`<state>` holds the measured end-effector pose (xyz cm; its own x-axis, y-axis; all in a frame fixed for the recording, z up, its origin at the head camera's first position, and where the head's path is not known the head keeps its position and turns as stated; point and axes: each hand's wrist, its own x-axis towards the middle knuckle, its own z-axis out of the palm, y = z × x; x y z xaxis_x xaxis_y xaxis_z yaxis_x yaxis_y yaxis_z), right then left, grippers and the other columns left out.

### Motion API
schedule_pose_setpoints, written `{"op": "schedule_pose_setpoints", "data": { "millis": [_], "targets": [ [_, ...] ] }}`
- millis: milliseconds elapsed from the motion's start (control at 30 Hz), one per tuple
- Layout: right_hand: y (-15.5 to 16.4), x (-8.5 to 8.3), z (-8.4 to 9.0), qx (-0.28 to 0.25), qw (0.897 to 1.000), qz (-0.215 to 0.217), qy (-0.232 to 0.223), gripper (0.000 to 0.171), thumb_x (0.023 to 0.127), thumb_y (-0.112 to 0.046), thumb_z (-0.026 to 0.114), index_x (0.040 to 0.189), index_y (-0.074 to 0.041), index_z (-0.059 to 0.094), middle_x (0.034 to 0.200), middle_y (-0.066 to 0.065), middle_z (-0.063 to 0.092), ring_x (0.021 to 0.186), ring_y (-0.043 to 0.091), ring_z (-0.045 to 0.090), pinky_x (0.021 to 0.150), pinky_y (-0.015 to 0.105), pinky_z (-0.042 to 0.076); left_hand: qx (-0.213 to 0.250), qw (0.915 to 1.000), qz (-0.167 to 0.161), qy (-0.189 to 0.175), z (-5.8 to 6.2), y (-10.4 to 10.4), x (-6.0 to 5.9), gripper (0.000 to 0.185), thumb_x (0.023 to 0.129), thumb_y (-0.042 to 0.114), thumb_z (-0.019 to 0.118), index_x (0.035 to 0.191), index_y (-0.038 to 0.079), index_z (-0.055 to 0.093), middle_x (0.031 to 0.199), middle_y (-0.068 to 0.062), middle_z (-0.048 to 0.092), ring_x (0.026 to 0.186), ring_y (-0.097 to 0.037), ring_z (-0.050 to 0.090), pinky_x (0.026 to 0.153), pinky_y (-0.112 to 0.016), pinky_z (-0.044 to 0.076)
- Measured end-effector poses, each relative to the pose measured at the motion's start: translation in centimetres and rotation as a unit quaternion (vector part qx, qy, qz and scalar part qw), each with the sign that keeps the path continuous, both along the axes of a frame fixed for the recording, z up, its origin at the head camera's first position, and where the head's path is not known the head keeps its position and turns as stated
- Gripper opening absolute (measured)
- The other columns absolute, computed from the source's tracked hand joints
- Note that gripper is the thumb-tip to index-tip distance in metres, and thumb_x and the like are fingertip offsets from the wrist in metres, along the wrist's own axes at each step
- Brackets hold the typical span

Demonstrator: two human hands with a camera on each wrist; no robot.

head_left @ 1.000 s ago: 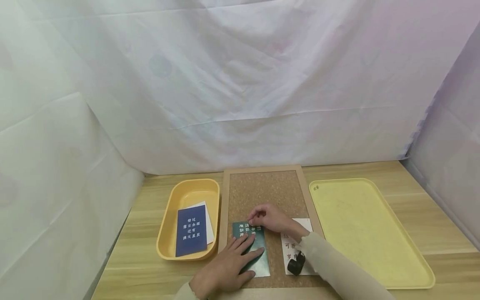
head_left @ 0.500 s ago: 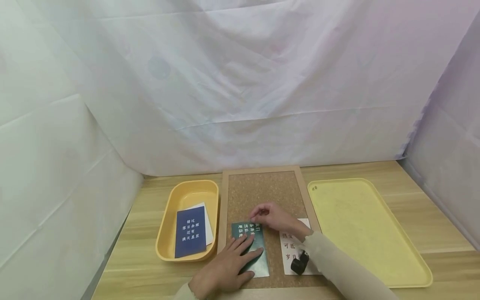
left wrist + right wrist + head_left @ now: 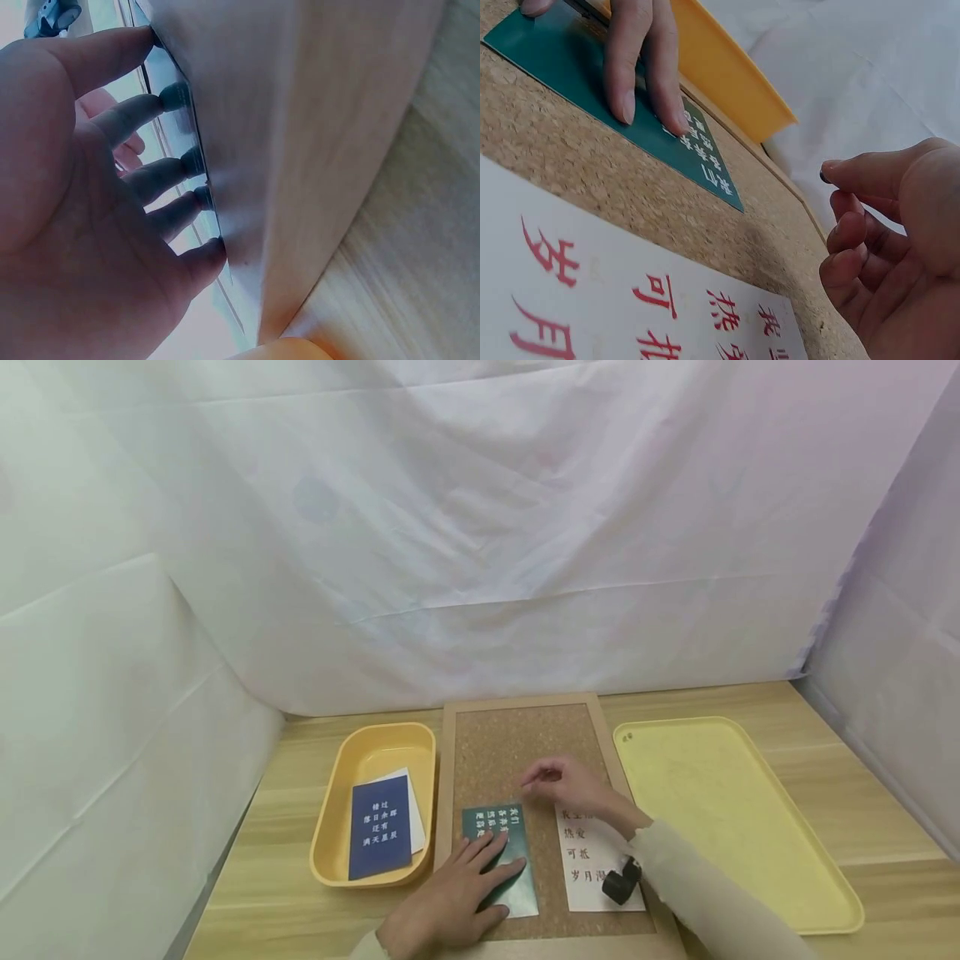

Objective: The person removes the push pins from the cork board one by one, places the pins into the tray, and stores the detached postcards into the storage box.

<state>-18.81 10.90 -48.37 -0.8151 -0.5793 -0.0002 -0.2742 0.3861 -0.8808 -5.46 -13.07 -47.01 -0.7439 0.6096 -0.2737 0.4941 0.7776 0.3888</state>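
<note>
My left hand [image 3: 461,889] lies flat with spread fingers on a dark green card [image 3: 517,897] with white writing. That card rests on a framed cork board [image 3: 525,735]. In the left wrist view, its fingertips [image 3: 174,97] press the card close to the board's frame. My right hand [image 3: 570,785] is raised just past the card's far right corner, thumb and fingers drawn together. At its thumb tip in the right wrist view shows a small dark thing [image 3: 826,176], mostly hidden. A white card [image 3: 585,853] with red writing lies on the cork under the right forearm.
To the left stands a yellow-orange basin [image 3: 345,752] holding a dark blue card [image 3: 381,835] over a white one. A flat yellow tray [image 3: 735,827] sits to the right. White cloth [image 3: 480,552] hangs behind the wooden table [image 3: 255,860].
My right hand has lifted from the green card's far edge and shifted right, uncovering more writing on both cards. The left hand stays on the green card.
</note>
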Motion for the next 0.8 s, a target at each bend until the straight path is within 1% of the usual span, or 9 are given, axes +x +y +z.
{"op": "schedule_pose_setpoints", "data": {
  "millis": [167,367,500,633,733,800],
  "targets": [
    [0.8,0.1,0.2,-0.002,1.0,-0.006,0.011,0.013,0.095,-0.018,0.067,0.104,-0.01,0.073,0.103,0.001,0.071,0.096,0.015,0.065,0.084,0.025,0.054,0.004,1.0,0.002,-0.004,-0.1,0.0,0.0,0.056,0.099,0.047,0.054,0.152,0.039,0.036,0.164,0.002,0.023,0.152,-0.026,0.019,0.12,-0.054,0.021],
    [1.7,0.2,0.4,-0.006,1.0,-0.015,-0.004,0.015,0.095,-0.02,0.067,0.105,-0.011,0.073,0.104,0.001,0.071,0.098,0.016,0.064,0.087,0.026,0.052,0.006,0.9996,0.016,-0.022,-0.4,0.0,-0.2,0.057,0.099,0.045,0.056,0.152,0.042,0.035,0.165,0.006,0.02,0.152,-0.023,0.017,0.122,-0.053,0.018],
    [2.3,0.1,0.4,-0.014,1.0,-0.022,-0.012,0.015,0.094,-0.019,0.068,0.106,-0.011,0.072,0.104,0.002,0.071,0.098,0.018,0.064,0.087,0.028,0.051,0.007,0.9994,0.02,-0.029,-0.5,0.0,-0.2,0.057,0.098,0.045,0.056,0.151,0.043,0.035,0.165,0.007,0.02,0.152,-0.023,0.017,0.122,-0.052,0.017],
    [3.0,-0.1,0.2,-0.004,0.999,-0.032,-0.002,0.013,0.094,-0.019,0.067,0.104,-0.013,0.073,0.106,0.0,0.07,0.099,0.017,0.063,0.088,0.031,0.051,0.007,0.999,0.023,-0.038,-0.5,0.0,-0.2,0.057,0.098,0.047,0.056,0.151,0.045,0.035,0.165,0.008,0.02,0.153,-0.022,0.017,0.122,-0.052,0.018],
    [3.5,-0.3,0.1,0.011,0.999,-0.041,0.008,0.012,0.094,-0.02,0.068,0.103,-0.015,0.073,0.108,-0.003,0.07,0.101,0.016,0.063,0.091,0.035,0.05,0.005,0.9988,0.025,-0.042,-0.5,0.0,-0.2,0.057,0.098,0.047,0.056,0.151,0.045,0.035,0.165,0.009,0.02,0.153,-0.022,0.017,0.122,-0.051,0.018],
    [3.9,-0.4,0.2,0.017,0.999,-0.048,0.006,0.012,0.094,-0.021,0.068,0.103,-0.015,0.074,0.108,-0.004,0.07,0.102,0.017,0.063,0.092,0.038,0.05,0.005,0.9988,0.025,-0.041,-0.5,0.0,-0.3,0.057,0.098,0.047,0.056,0.151,0.045,0.035,0.165,0.009,0.02,0.153,-0.022,0.017,0.122,-0.052,0.018]
  ]
}}
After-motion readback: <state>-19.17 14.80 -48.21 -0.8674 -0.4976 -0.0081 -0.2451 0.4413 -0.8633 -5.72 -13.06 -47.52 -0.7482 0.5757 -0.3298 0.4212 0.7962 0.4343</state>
